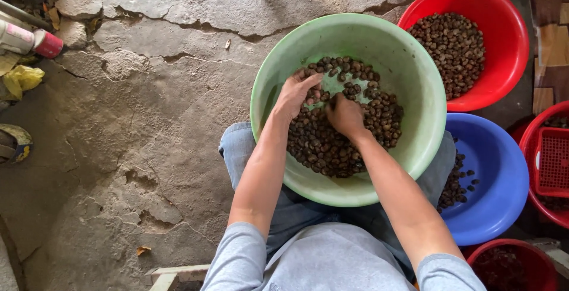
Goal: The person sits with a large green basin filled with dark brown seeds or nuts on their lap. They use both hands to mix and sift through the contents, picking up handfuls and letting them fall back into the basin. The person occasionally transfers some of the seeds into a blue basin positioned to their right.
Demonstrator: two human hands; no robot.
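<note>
As it rests on my lap, the green basin [409, 72] holds a heap of dark brown nuts [332, 143] into which both my hands reach. My left hand [296, 92], fingers loosely curled, touches the heap's upper edge; my right hand [345, 115] is cupped over nuts, though whether it pinches any I cannot tell. Beside it stand a red basin [504, 12] and a blue basin [498, 172] on the cracked concrete floor [148, 119].

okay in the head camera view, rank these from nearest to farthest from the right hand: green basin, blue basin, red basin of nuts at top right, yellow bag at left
From the right hand:
1. Green basin, around the hand.
2. Blue basin, lower right.
3. Red basin of nuts, upper right; close to blue, slightly farther.
4. Yellow bag, far left.
</note>
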